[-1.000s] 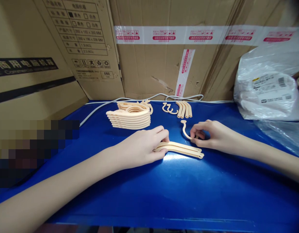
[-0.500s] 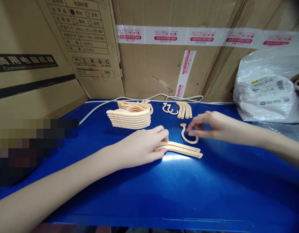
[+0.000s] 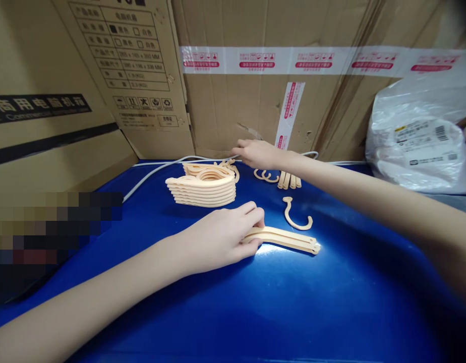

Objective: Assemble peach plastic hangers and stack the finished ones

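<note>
My left hand (image 3: 229, 234) is closed around one end of a pair of cream plastic hanger arms (image 3: 289, 238), which lie side by side on the blue tabletop. Just beyond their free ends rests a loose hanger hook (image 3: 296, 218). My right hand (image 3: 255, 153) hovers at the back of the table, fingers stretched leftward and slightly bent, with no object visible in them. Below its fingertips is a small heap of cream pieces (image 3: 229, 165). A neat stack of folded hangers (image 3: 202, 191) stands left of centre.
Behind my right wrist lie more hooks (image 3: 266, 175) and several hanger arms (image 3: 289, 180). A white cable (image 3: 157, 165) runs along the back edge. Cardboard boxes (image 3: 225, 101) wall the rear and left. A plastic-wrapped package (image 3: 418, 146) sits at back right.
My right hand has left the loose hook and moved back and left, over the rear of the table. The hook stays on the table. My left hand keeps its grip.
</note>
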A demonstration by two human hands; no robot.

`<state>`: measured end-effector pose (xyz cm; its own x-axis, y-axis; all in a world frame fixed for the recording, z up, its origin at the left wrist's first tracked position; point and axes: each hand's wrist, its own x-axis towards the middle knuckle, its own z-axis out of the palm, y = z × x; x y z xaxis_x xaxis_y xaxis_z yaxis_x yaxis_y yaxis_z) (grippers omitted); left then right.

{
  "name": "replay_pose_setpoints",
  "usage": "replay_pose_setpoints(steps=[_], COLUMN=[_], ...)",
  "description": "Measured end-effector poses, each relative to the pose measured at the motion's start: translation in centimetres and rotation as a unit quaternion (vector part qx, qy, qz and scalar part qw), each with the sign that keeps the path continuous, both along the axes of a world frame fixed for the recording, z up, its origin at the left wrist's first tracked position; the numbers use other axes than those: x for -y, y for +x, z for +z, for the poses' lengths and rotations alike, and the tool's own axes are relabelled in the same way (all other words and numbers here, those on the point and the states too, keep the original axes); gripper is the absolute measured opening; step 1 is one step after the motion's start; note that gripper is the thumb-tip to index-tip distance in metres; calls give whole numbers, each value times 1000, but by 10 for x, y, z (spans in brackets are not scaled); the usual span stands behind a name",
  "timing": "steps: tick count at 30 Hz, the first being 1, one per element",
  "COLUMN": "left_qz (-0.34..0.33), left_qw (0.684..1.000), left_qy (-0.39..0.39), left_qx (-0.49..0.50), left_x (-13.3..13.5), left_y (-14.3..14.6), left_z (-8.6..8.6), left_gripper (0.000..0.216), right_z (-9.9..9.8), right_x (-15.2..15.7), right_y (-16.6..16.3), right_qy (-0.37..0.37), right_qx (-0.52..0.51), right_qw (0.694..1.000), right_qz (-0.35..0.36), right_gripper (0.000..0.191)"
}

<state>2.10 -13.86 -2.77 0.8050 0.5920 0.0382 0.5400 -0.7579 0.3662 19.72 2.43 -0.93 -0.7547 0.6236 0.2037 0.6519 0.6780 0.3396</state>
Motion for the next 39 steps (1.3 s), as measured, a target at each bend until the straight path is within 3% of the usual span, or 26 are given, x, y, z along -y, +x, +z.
replay_pose_setpoints(steps=[5, 11, 24, 39], left_qz=[5, 4, 7, 5], left_qw=[1000, 1000, 1000, 1000], left_qy=[-5, -2, 1, 9], left_qx=[-6, -4, -8, -12], left_x=[1, 0, 1, 1], left_y=[1, 1, 0, -1], left_z=[2, 0, 1, 1], left_gripper=[9, 10, 10, 10], right_z=[-2, -3, -12, -14], right_x=[-20, -20, -25, -32], right_y=[-22, -29, -29, -21], right_qy=[9, 37, 141, 145], right_qx=[37, 93, 140, 165], right_qw=[998, 989, 973, 966], right_qz=[57, 105, 117, 133], right_gripper=[54, 30, 33, 32])
